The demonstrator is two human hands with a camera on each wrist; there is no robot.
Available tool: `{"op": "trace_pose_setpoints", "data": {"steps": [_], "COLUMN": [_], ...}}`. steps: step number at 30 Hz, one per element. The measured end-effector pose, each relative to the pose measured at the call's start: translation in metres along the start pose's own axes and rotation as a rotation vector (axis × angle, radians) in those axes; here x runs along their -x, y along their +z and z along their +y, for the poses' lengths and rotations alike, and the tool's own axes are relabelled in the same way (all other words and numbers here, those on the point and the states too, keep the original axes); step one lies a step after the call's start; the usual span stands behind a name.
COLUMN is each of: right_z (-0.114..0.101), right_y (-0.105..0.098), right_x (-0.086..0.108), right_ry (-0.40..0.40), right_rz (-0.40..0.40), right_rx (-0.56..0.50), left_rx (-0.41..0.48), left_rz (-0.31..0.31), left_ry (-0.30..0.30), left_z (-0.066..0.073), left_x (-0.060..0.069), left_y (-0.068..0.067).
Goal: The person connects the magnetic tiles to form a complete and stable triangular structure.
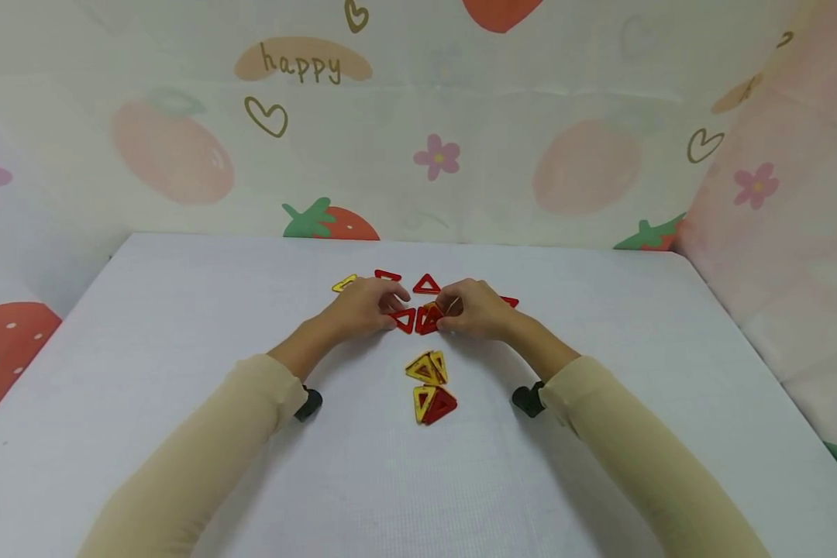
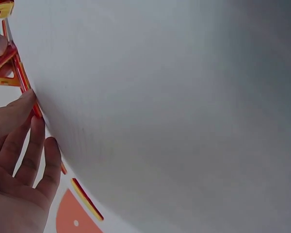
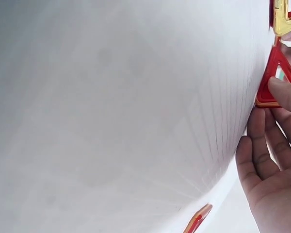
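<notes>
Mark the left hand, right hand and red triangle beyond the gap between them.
Left hand (image 1: 368,304): head view, back of the hand.
Right hand (image 1: 480,308): head view, back of the hand.
Red triangle (image 1: 426,291): head view, near bar of its frame.

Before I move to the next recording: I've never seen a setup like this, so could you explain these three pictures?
There is no machine here, just a person's two bare hands. The wide picture comes from a camera worn on the head, looking forward and down; the other two come from cameras on the left and right wrists. On the white table are red and yellow triangles: a yellow-and-red cluster nearer the person, and loose ones farther off, like the far red triangle. The left hand pinches a red piece; the right hand pinches another red triangle, partly covered by its thumb.
</notes>
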State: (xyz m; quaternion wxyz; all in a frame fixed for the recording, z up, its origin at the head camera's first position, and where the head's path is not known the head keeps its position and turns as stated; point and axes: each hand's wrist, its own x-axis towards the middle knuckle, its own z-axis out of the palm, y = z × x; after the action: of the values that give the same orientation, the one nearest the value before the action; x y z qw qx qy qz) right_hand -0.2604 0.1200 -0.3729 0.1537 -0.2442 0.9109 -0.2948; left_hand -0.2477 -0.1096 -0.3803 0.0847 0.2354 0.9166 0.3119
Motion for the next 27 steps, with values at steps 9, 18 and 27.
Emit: {"op": "trace_pose_setpoints", "data": {"steps": [9, 18, 27], "right_z": [-0.001, -0.002, -0.002], "right_y": [0.0, -0.001, -0.001], "right_x": [0.001, 0.001, 0.0], "right_ry": [-0.002, 0.0, 0.0], "right_rz": [0.0, -0.003, -0.01], "right_rx": [0.024, 0.025, 0.032], "left_rx": [-0.009, 0.009, 0.064], "left_rz": [-0.007, -0.005, -0.032], "left_ry": [-0.007, -0.021, -0.083], "left_z": [0.002, 0.006, 0.012], "left_x": [0.0, -0.002, -0.002], "left_y": [0.002, 0.0, 0.0]}}
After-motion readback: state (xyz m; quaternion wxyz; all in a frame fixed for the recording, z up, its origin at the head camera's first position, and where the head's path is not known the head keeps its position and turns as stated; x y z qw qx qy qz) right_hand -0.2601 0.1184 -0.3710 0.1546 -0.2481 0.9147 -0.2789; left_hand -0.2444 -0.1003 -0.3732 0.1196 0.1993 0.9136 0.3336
